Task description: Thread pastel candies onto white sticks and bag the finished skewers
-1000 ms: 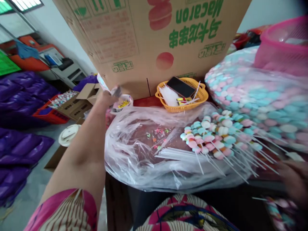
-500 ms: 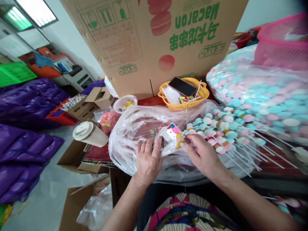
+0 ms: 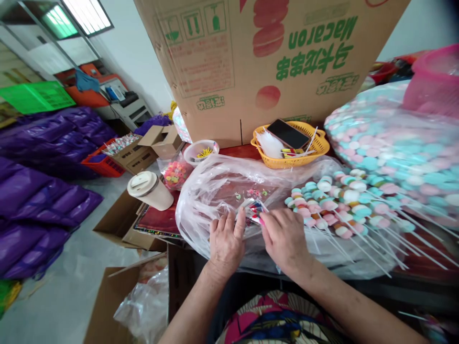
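Mid-frame, your right hand [image 3: 288, 242] pinches a small printed packet [image 3: 255, 209]; your left hand [image 3: 226, 242] touches it, that hand's grip unclear.

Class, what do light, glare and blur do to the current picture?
In the head view, the window is glaringly bright; in the head view, highlights streak the clear plastic and purple bags; the head view also leaves the small packet too soft to read, while lettering on the big box is legible.

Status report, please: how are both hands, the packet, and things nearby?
Left hand at packet, right hand pinching it. Packet partly covered. Clear plastic underneath; marshmallow sticks close to right hand.
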The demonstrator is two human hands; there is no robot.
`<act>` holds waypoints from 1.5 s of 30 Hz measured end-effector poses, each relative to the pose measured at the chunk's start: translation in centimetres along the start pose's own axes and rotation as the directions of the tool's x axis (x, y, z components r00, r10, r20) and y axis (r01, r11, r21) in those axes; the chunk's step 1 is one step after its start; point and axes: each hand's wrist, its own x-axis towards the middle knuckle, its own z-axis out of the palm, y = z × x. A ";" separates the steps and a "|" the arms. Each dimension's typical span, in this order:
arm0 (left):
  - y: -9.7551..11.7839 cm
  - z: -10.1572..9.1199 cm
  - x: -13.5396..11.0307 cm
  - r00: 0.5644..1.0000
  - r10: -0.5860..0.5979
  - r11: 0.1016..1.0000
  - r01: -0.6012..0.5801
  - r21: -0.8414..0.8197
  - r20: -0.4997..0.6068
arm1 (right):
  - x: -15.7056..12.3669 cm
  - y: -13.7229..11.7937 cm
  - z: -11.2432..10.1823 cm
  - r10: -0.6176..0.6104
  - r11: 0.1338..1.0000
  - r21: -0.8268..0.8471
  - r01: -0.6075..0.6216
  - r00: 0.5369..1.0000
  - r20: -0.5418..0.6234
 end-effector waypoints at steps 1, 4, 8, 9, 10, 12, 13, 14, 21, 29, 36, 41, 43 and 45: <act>0.0 0.2 -0.1 1.000 -0.012 1.000 0.012 -0.014 -0.002 | -0.3 -0.2 -0.2 -0.054 0.999 -0.004 0.054 0.998 -0.024; 0.1 0.8 -0.2 0.999 -0.031 0.998 0.029 -0.055 -0.037 | -1.2 -0.7 -0.5 -0.192 0.981 -0.021 0.191 0.972 -0.136; 0.1 1.7 -0.3 0.994 -0.082 0.995 0.077 -0.066 -0.067 | -1.7 -0.9 0.2 -0.290 0.955 0.023 0.295 0.949 -0.126; 0.1 1.9 -0.3 0.994 -0.096 0.994 0.093 -0.060 -0.056 | -1.7 -0.8 0.5 -0.248 0.962 0.095 0.255 0.966 -0.072; 0.1 2.0 -0.3 0.994 -0.106 0.993 0.104 -0.052 -0.036 | -1.5 -0.7 0.8 -0.171 0.970 0.172 0.171 0.985 -0.013; 0.1 2.0 -0.3 0.993 -0.116 0.992 0.117 -0.039 0.020 | -1.0 -0.1 1.4 0.025 0.955 0.293 -0.055 0.994 0.105; 0.1 1.9 -0.2 0.992 -0.120 0.992 0.121 -0.035 0.051 | -0.6 0.4 1.7 0.103 0.933 0.327 -0.151 0.982 0.160; 0.1 1.8 -0.1 0.989 -0.126 0.991 0.129 -0.032 0.078 | -0.3 0.9 1.9 0.146 0.914 0.347 -0.211 0.968 0.205; 0.0 1.1 0.2 0.983 -0.111 0.993 0.117 -0.031 0.148 | 0.5 2.5 2.0 0.054 0.989 0.128 -0.075 0.985 0.165; -0.3 1.8 0.3 0.996 -0.078 0.997 0.078 -0.011 0.042 | 1.5 0.8 1.3 0.090 0.992 0.060 -0.113 0.951 0.294; -0.3 2.5 0.2 0.993 -0.116 0.993 0.116 -0.006 -0.023 | 0.7 -0.7 1.3 -0.128 0.954 0.295 0.046 0.956 0.264; -0.3 2.0 0.4 0.987 -0.159 0.987 0.159 0.027 0.033 | 2.0 1.8 0.9 0.236 0.871 0.347 -0.347 0.916 0.323; -1.4 1.6 0.8 0.964 -0.252 0.967 0.248 0.051 0.087 | 1.9 4.0 0.3 0.344 0.837 0.327 -0.440 0.886 0.311; -2.9 0.9 1.3 0.932 -0.333 0.943 0.325 0.073 0.143 | 1.1 6.1 -0.1 0.439 0.787 0.309 -0.534 0.837 0.326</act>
